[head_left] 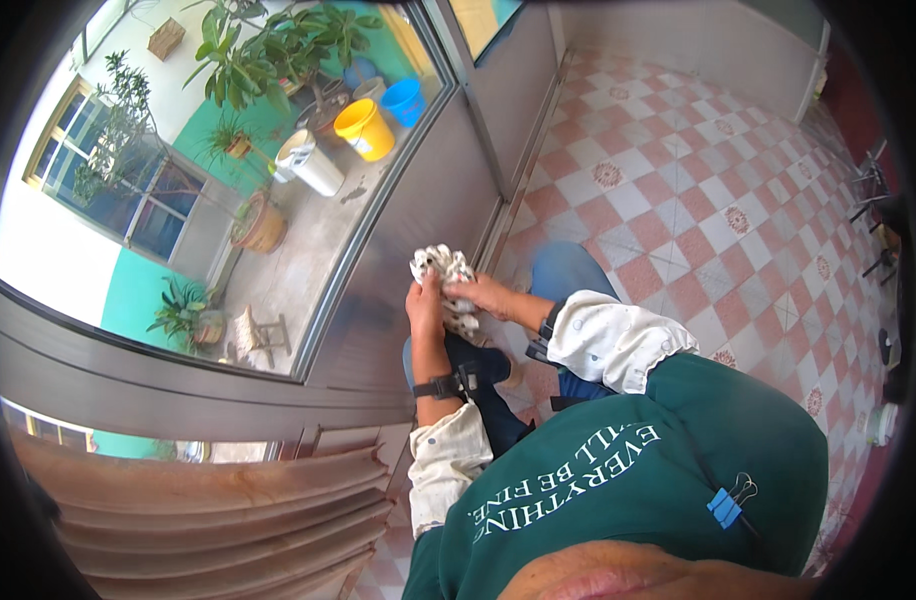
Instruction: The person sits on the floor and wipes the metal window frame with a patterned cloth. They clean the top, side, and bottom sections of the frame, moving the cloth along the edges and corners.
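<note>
A bunched white cloth with dark spots (444, 262) is gripped between both hands, in front of a metal-framed door panel. My left hand (426, 300) closes on its near left side, the thumb pressed on top. From the right, my right hand (482, 294) pinches the cloth, and a loose end of it (462, 321) hangs below the fingers. The hands are close together above the knees. Folds of cloth hide some of the fingertips. Both wrists wear black straps, and white patterned sleeve covers sit on the forearms.
Glass in a metal frame (375, 217) stands to the left; behind it are potted plants, a yellow bucket (365, 129), a blue bucket (403, 102) and a small stool (259, 334). A brown curtain (218, 510) hangs at lower left. Red and white tiled floor (675, 217) extends right.
</note>
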### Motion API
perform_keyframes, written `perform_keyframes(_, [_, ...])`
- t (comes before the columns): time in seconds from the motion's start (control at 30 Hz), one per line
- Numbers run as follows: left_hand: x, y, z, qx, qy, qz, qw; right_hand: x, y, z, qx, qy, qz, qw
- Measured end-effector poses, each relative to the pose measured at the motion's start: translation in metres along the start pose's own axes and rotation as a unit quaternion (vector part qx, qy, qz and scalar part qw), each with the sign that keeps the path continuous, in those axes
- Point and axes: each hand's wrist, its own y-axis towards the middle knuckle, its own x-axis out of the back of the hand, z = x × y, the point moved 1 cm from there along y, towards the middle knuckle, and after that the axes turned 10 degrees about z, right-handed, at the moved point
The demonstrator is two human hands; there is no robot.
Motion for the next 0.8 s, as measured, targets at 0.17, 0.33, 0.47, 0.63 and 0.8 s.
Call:
perform_keyframes(0.17, [-0.018,0.016,0.02,0.079,-0.068,0.095,0.99,0.038,-0.034,0.017,-0.044,0.041,0.043,0.997])
perform_keyframes(0.33, [-0.045,0.018,0.015,0.092,-0.078,0.229,0.966,0.055,-0.067,0.057,-0.036,0.144,0.006,0.989])
perform_keyframes(0.47, [-0.07,0.008,0.013,0.052,-0.099,0.269,0.957,0.056,-0.064,0.087,-0.015,-0.009,0.003,1.0])
perform_keyframes(0.63, [-0.083,0.012,0.013,0.044,-0.035,0.22,0.974,0.065,-0.049,0.083,0.001,0.039,-0.092,0.995])
perform_keyframes(0.8, [-0.097,0.038,0.018,-0.003,-0.095,0.198,0.976,0.098,-0.062,0.067,0.039,0.12,-0.14,0.982])
